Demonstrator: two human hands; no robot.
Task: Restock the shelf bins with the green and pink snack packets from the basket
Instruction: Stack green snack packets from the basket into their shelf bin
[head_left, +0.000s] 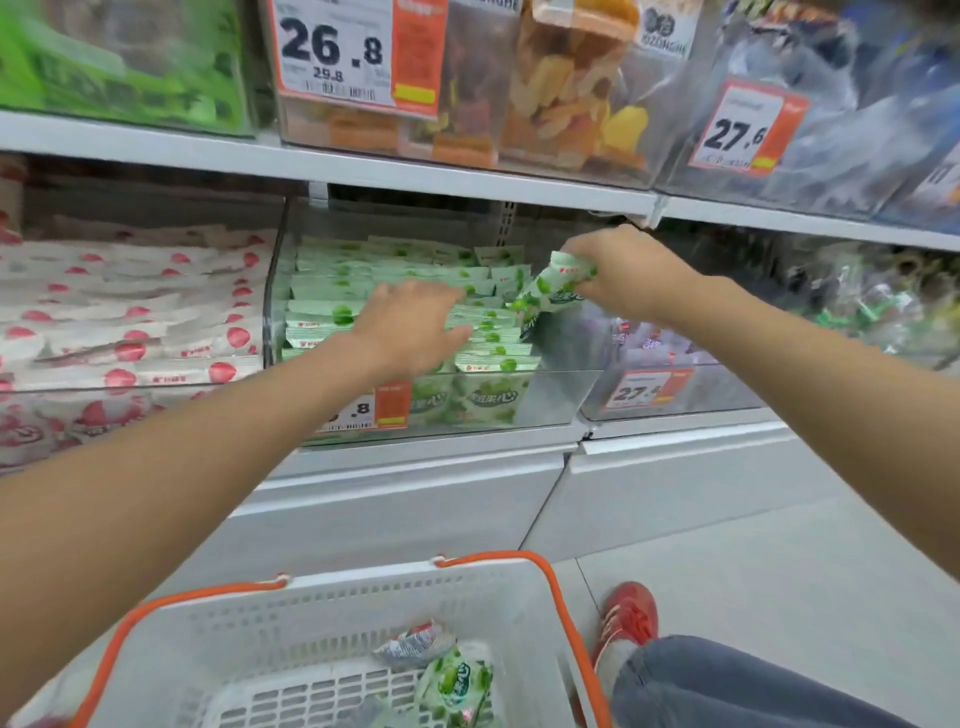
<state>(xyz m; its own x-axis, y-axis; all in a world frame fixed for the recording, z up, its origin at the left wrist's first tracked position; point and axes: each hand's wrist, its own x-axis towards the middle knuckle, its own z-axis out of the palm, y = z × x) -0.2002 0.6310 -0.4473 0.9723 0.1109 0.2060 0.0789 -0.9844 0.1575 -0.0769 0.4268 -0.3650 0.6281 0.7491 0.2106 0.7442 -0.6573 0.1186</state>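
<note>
Both bare arms reach forward, drawing closer together toward the hands. The left hand lies palm down, fingers straight and together. The right hand, near it and a little higher, knuckles up, curls its fingers round a green packet.

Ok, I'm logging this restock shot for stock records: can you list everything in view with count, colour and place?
clear bin: one, transparent, lower shelf centre
stacked green packets: many, green-white, inside the clear bin
pink packets: many, white-pink, bin to the left
held packets: a few, green, above the bin's right end
basket: one, white with orange handles, bottom of view
basket packets: at least two, green, inside the basket
price tags: at least four, white-orange, bin fronts
dried fruit: many pieces, orange-yellow, upper-shelf bin
shoe: one, red, floor right of basket
left hand: flat on stacked green packets
right hand: grips the held packets
</note>
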